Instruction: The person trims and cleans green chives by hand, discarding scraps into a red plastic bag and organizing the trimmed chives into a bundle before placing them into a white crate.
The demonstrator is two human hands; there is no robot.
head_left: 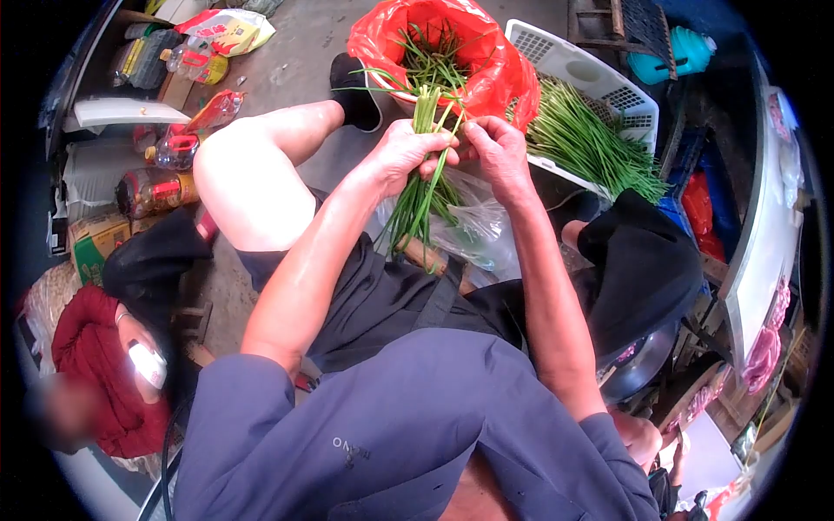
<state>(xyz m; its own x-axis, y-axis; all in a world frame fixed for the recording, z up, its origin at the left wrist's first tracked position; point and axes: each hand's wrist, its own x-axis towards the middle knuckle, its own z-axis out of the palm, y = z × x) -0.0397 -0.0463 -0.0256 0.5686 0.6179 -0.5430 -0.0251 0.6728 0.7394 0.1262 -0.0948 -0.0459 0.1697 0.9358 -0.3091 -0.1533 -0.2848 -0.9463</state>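
Observation:
A bundle of long green stalks (426, 187) hangs from my left hand (412, 154), whose fingers are wrapped round it near the pale cut ends. My right hand (495, 149) is just to the right of the bundle, thumb and forefinger pinched together at a thin green strand. Directly beyond both hands stands a bucket lined with a red plastic bag (508, 69), with loose green pieces (434, 56) inside. To its right, many more green stalks (591, 139) lie in a white plastic basket (556, 48). Clear plastic (486, 227) lies below my hands.
A person in a dark red top (109, 373) sits at the lower left, holding a phone (148, 365). Bottles (178, 149) and a green-brown box (91, 247) line the left side. A turquoise container (686, 54) stands at the back right, and a white panel (756, 226) rises at the right.

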